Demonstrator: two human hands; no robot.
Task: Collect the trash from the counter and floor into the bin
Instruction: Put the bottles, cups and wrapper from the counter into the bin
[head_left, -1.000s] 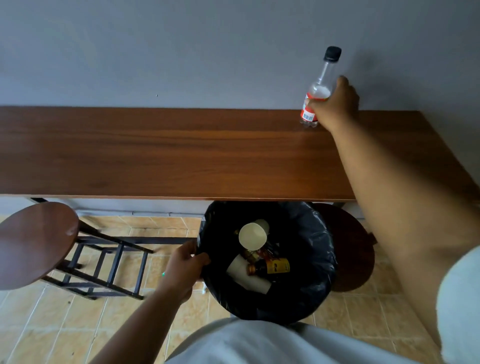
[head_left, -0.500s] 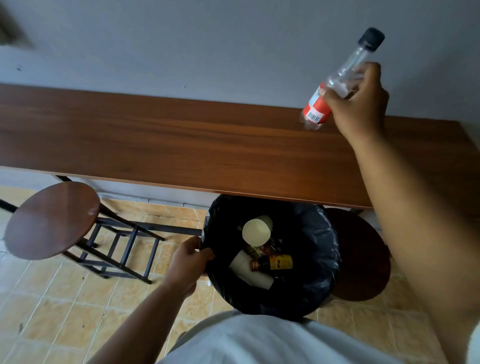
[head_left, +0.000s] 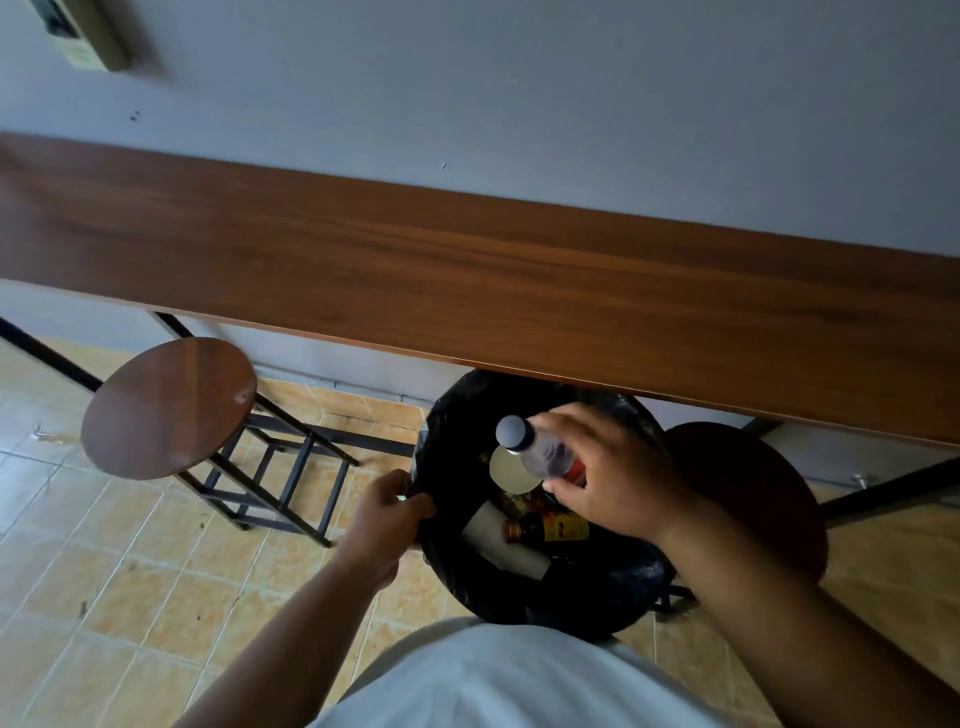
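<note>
A bin lined with a black bag (head_left: 613, 587) stands on the floor under the front edge of the wooden counter (head_left: 467, 275). My right hand (head_left: 618, 478) holds a clear plastic bottle (head_left: 543, 452) with a black cap and red label over the bin's opening, cap pointing up toward the camera. My left hand (head_left: 382, 525) grips the bag's left rim. Inside the bin lie white paper cups (head_left: 498, 535) and a small brown bottle with a yellow label (head_left: 556, 530).
A round wooden stool (head_left: 169, 408) with a black metal frame stands left of the bin. Another dark stool (head_left: 748, 493) sits right of it, partly under the counter. The floor is tan tile. A grey wall rises behind the counter.
My right hand has carried the bottle from above the counter's right end down to over the bin. My left hand kept its grip on the bag rim.
</note>
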